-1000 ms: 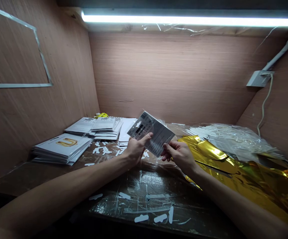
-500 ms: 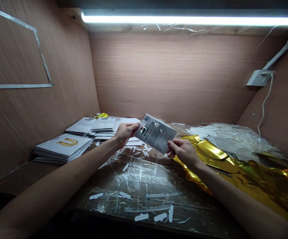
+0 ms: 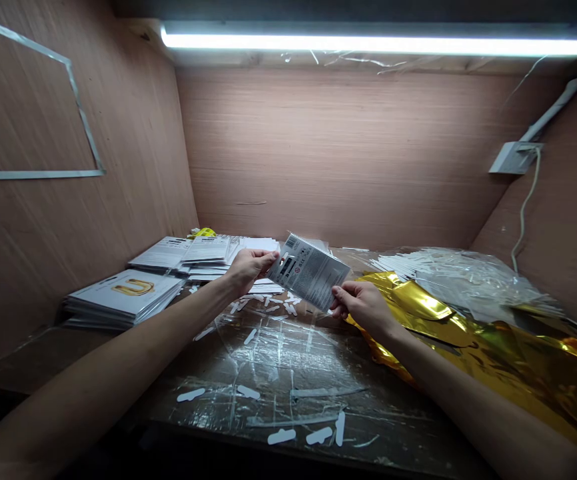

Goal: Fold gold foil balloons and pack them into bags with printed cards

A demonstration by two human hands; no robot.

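A flat printed package (image 3: 311, 272) with a barcode and small grey text hangs tilted above the table, held between both hands. My left hand (image 3: 251, 269) pinches its upper left end, beside the hanger slot. At its lower right corner, the thumb and fingers of my right hand (image 3: 361, 303) are closed on the edge. Crumpled gold foil (image 3: 418, 300) lies just beyond and under my right forearm. Small white cut-out tabs (image 3: 271, 303) are scattered on the table below the package.
Stacked packages (image 3: 123, 297), the top one showing a gold U, stand at the left, with more white stacks (image 3: 208, 250) behind. Clear plastic bags and white strips (image 3: 448, 273) heap at the back right. A lamp tube (image 3: 378, 44) runs overhead; a cable (image 3: 524, 213) hangs right.
The package has turned slightly, and its hanger slot now shows more plainly by my left hand. Both hands keep their grip. The whole view has shifted a little.
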